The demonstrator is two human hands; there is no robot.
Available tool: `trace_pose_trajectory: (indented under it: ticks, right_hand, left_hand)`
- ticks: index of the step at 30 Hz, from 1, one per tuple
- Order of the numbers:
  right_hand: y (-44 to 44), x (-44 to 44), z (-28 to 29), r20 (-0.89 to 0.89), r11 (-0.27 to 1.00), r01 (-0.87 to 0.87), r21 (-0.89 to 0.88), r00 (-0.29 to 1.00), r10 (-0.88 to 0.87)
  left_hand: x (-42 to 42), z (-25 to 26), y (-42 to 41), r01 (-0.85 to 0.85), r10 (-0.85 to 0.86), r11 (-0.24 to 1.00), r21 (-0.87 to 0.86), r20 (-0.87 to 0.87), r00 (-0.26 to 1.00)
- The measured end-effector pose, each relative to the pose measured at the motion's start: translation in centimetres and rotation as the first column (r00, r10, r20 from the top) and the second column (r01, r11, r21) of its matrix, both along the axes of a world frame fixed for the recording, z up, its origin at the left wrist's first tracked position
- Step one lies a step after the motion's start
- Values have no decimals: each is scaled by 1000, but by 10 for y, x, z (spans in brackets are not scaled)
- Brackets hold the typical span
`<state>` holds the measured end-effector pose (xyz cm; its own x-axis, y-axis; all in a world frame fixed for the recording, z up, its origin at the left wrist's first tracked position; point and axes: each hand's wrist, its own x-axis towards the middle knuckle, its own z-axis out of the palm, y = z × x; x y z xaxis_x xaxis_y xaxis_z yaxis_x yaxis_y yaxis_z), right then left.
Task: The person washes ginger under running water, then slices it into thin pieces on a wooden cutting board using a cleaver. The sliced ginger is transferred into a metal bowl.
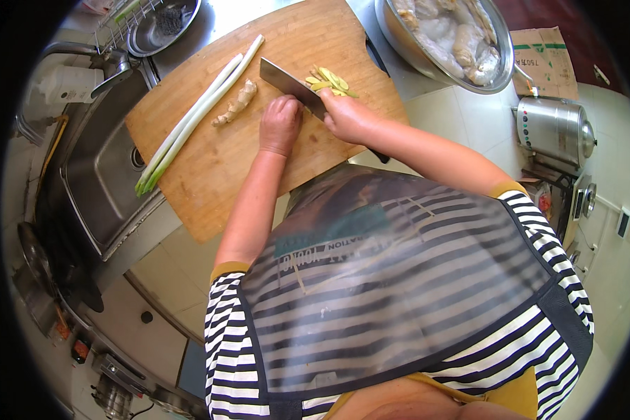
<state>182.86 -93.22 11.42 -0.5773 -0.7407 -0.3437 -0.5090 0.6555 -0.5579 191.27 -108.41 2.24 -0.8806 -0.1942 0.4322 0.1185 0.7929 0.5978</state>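
My right hand (pixel 349 116) grips a cleaver (pixel 290 84), whose broad blade slants across the wooden cutting board (pixel 189 210). Curled fingers of my left hand (pixel 281 123) press down on the board right against the near-left side of the blade; whatever lies under them is hidden. Beyond the blade sits a small pile of pale yellow ginger slices (pixel 328 80). A knobbly piece of unpeeled ginger root (pixel 236 104) rests left of my left hand. Farther left, two long scallion stalks (pixel 194 121) lie side by side, their green ends towards me.
A metal bowl of raw poultry pieces (pixel 464 39) stands at the back right. The stainless steel sink (pixel 102 173) and faucet (pixel 110 79) are on the left. A metal pan (pixel 163 26) holds a scrubber. Part of a dark handle (pixel 379 156) shows below the board's right edge.
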Motion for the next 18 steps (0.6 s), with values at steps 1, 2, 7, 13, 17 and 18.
trace_pose_trajectory:
  ticks: [1, 2, 7, 13, 17, 18]
  right_hand:
    - [-4, 0, -4, -25, 1000, 14, -24, 1000, -14]
    - [-4, -2, -6, -31, 998, 35, -44, 999, -37]
    - [8, 0, -14, -38, 956, 199, -216, 977, -212]
    - [55, -10, 17, -141, 972, -132, -195, 984, 105]
    - [80, -9, 26, -155, 940, -336, -53, 933, 325]
    - [85, -9, 28, -136, 928, -372, 24, 918, 372]
  left_hand:
    - [-1, 0, -1, -2, 2, 1000, -8, -3, 1000]
    - [-2, 0, -1, -3, 3, 1000, -16, -2, 1000]
    - [3, 4, -1, 40, -39, 997, -73, 14, 999]
    - [16, 20, -24, -148, 139, 985, -85, -108, 984]
    - [31, 28, -56, -228, 245, 959, -170, 82, 966]
    - [32, 27, -60, -247, 276, 948, -199, 133, 952]
